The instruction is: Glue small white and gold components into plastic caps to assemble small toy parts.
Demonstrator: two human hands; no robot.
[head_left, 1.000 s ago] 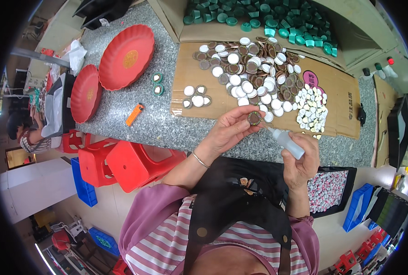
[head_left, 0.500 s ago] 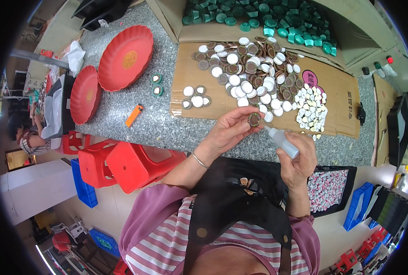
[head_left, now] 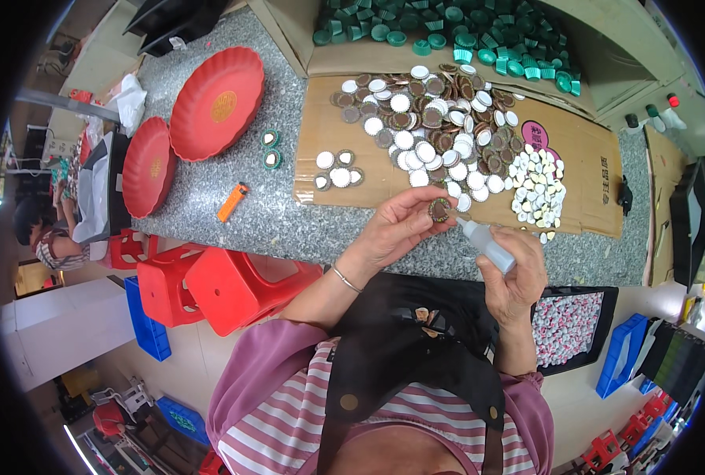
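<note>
Pinched in the fingers of my left hand (head_left: 400, 225) is a small brown disc with a scalloped edge (head_left: 439, 209). My right hand (head_left: 519, 269) grips a translucent squeeze bottle (head_left: 491, 247), its thin nozzle pointing at the disc's face. Whether the tip touches the disc I cannot tell. Beyond my hands a heap of brown and white discs (head_left: 447, 119) covers a flat cardboard sheet (head_left: 594, 186). To its right lies a pile of small whitish pieces (head_left: 538, 186). A small group of discs (head_left: 339, 169) sits apart on the left, some topped with white pieces.
Green fluted cups (head_left: 487, 36) fill a shelf at the back. Left on the speckled counter are red scalloped trays (head_left: 218, 103), two green cups with white pieces (head_left: 271, 149) and an orange lighter (head_left: 232, 202). Red stools (head_left: 238, 289) stand below. Far left, another person (head_left: 52, 229) works.
The disc in my left hand has turned slightly, and the bottle's nozzle has shifted a little to the left along with it. Both grips stay the same.
</note>
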